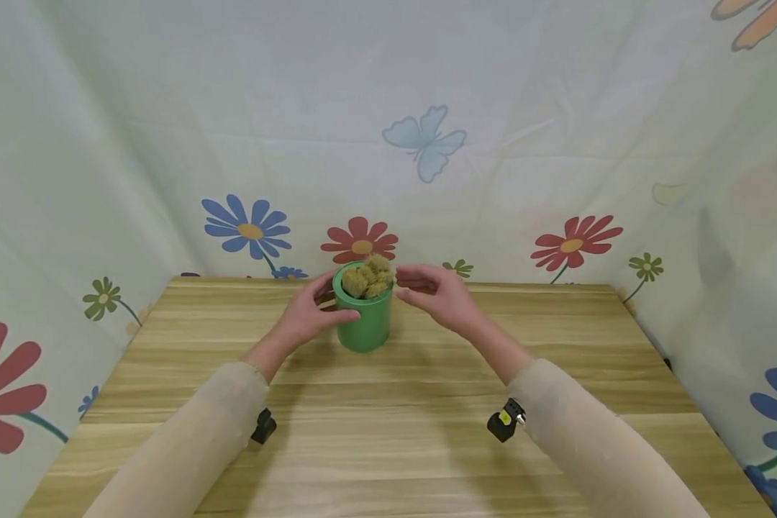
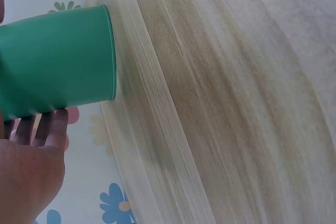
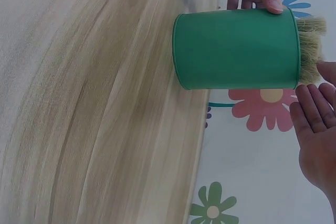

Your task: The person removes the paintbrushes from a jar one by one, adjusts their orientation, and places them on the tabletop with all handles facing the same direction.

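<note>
A green cylindrical pot (image 1: 363, 327) stands upright near the table's back edge. Several tan bristle tufts (image 1: 367, 277) fill its mouth and rise above the rim; whatever they are fixed to is hidden inside. My left hand (image 1: 307, 313) holds the pot at its left side, thumb across the near face just under the rim and fingers around the far side. On the opposite side, my right hand (image 1: 442, 293) is raised at rim height, palm toward the tufts and fingers extended. In the right wrist view its fingertips (image 3: 303, 94) are right by the rim and the bristles (image 3: 310, 48).
The wooden table (image 1: 375, 446) ends just behind the pot at a hanging white cloth (image 1: 298, 144) printed with flowers and a butterfly. More of this cloth borders both sides. Small black devices (image 1: 503, 423) sit at both sleeves.
</note>
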Action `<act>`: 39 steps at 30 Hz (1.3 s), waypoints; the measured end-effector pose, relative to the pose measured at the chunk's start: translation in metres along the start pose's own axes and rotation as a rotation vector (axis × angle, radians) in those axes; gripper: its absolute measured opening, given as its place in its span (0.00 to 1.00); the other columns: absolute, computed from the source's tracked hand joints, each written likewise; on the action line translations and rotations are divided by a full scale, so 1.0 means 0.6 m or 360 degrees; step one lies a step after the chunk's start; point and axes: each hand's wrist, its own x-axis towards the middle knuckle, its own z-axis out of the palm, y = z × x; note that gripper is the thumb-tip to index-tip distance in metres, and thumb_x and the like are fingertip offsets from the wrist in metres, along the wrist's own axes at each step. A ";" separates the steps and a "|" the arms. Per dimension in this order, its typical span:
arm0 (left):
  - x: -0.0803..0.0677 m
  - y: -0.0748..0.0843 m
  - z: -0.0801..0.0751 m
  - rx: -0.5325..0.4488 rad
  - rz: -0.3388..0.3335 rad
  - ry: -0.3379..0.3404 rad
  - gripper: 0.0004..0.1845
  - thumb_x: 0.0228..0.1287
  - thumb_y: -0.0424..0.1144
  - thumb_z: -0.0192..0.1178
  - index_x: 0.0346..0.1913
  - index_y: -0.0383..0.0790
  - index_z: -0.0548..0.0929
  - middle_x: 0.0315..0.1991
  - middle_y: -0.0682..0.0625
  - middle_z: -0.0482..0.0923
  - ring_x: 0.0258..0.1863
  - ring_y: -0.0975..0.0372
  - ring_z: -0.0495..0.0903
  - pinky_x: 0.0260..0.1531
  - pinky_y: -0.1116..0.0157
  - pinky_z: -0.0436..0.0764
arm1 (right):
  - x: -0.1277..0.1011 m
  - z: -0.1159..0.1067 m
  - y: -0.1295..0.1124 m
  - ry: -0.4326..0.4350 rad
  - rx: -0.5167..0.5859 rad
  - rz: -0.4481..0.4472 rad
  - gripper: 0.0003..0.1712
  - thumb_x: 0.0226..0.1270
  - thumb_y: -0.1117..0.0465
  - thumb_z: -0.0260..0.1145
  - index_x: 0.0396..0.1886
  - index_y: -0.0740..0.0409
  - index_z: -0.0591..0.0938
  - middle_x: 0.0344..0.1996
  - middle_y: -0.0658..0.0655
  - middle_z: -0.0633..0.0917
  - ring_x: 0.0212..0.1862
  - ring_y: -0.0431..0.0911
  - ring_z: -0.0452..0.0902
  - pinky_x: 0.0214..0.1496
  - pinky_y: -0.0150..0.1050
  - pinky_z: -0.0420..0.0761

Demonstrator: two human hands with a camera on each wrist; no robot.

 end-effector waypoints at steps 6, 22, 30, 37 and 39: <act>0.002 0.003 0.000 0.0005 -0.0002 -0.0005 0.48 0.62 0.46 0.81 0.82 0.54 0.67 0.79 0.46 0.69 0.76 0.44 0.70 0.72 0.44 0.76 | 0.000 0.000 -0.002 0.0123 -0.0012 -0.0002 0.24 0.76 0.62 0.73 0.68 0.63 0.83 0.60 0.64 0.87 0.61 0.56 0.86 0.62 0.45 0.87; 0.004 0.010 -0.002 0.0020 0.0021 0.0010 0.49 0.61 0.48 0.81 0.82 0.55 0.68 0.78 0.48 0.71 0.76 0.47 0.72 0.74 0.46 0.74 | 0.020 0.001 -0.007 0.0041 -0.0086 -0.0042 0.18 0.76 0.61 0.72 0.62 0.60 0.87 0.54 0.59 0.90 0.56 0.52 0.88 0.59 0.45 0.88; 0.002 0.008 -0.001 0.0024 -0.0002 -0.0008 0.48 0.62 0.48 0.81 0.82 0.55 0.67 0.78 0.49 0.70 0.76 0.47 0.71 0.73 0.46 0.75 | 0.029 0.008 -0.015 -0.0014 -0.0131 -0.0080 0.20 0.77 0.64 0.71 0.65 0.61 0.84 0.57 0.60 0.89 0.58 0.52 0.87 0.60 0.42 0.88; -0.002 0.007 0.001 0.0027 0.0001 -0.0011 0.49 0.62 0.48 0.80 0.83 0.53 0.66 0.79 0.48 0.69 0.76 0.46 0.70 0.75 0.45 0.73 | 0.039 0.017 -0.012 0.0013 -0.0158 -0.0162 0.22 0.75 0.68 0.72 0.65 0.63 0.84 0.60 0.62 0.87 0.61 0.55 0.86 0.61 0.42 0.87; -0.002 0.006 0.001 0.0025 0.0006 -0.0015 0.49 0.63 0.48 0.80 0.83 0.53 0.65 0.79 0.47 0.68 0.76 0.45 0.70 0.74 0.44 0.74 | 0.040 0.019 -0.012 0.0021 -0.0170 -0.0172 0.22 0.74 0.68 0.72 0.66 0.63 0.84 0.61 0.62 0.87 0.62 0.55 0.85 0.62 0.43 0.87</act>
